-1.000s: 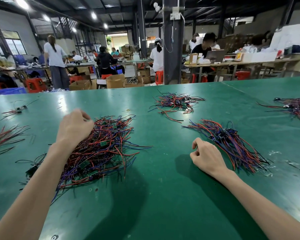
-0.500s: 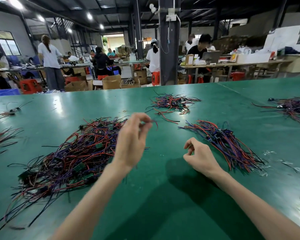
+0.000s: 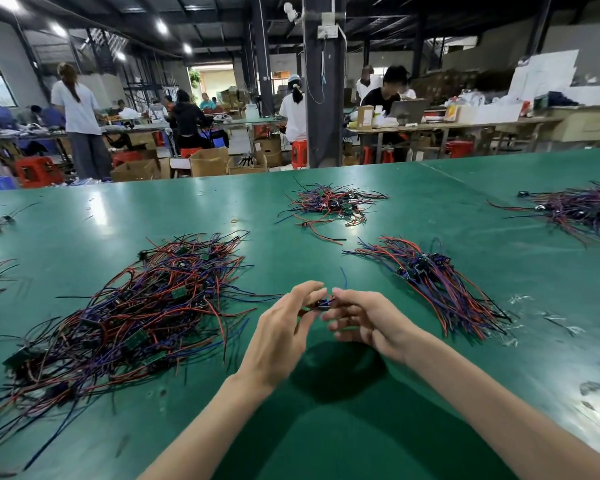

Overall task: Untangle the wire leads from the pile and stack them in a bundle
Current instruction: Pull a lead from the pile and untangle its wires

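Pinching one wire lead between them, the left hand and right hand meet, fingertips curled on what seems its dark end; the pile lies at nine o'clock, the bundle at two.

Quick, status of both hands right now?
Left hand: pinches a wire lead.
Right hand: pinches the same wire lead from the other side.

Factory workshop: long green surface strewn with wire piles, workers behind, cardboard boxes, red stools, steel pillar.
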`<state>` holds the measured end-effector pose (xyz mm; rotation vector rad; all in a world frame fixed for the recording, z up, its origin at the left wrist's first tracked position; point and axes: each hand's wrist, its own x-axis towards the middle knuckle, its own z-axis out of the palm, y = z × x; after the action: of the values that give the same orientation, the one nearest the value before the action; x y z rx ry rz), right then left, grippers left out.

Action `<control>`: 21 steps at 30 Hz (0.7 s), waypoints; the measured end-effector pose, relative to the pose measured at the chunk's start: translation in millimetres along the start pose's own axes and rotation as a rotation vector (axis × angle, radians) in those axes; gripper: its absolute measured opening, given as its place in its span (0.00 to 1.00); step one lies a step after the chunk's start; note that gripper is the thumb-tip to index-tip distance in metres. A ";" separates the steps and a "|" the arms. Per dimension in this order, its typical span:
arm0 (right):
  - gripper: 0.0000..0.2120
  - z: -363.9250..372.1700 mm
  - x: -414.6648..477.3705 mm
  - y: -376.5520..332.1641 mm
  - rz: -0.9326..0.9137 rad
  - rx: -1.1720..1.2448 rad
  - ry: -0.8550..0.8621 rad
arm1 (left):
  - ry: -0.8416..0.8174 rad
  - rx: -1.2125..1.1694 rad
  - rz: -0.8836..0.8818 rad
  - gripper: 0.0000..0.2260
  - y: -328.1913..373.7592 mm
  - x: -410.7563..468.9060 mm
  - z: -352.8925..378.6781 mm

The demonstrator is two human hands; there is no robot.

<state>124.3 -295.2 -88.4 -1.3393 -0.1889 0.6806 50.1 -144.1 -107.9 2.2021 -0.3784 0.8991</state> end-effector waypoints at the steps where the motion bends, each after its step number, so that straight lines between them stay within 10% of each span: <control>1: 0.07 -0.5 0.4 0.0 -0.036 0.020 0.012 | -0.016 -0.021 -0.006 0.22 1.8 -0.7 0.8; 9: 0.05 -4.8 -0.8 -1.7 -0.156 0.083 0.059 | -0.028 -0.005 -0.103 0.25 -0.7 -5.8 3.0; 21: 0.04 -3.4 -0.2 4.0 -0.267 0.011 -0.011 | 0.022 0.014 -0.120 0.03 3.6 -4.5 8.7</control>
<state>124.5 -297.8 -92.9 -1.2720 -0.3655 0.4627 49.3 -152.8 -113.5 2.2009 -0.2278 0.8620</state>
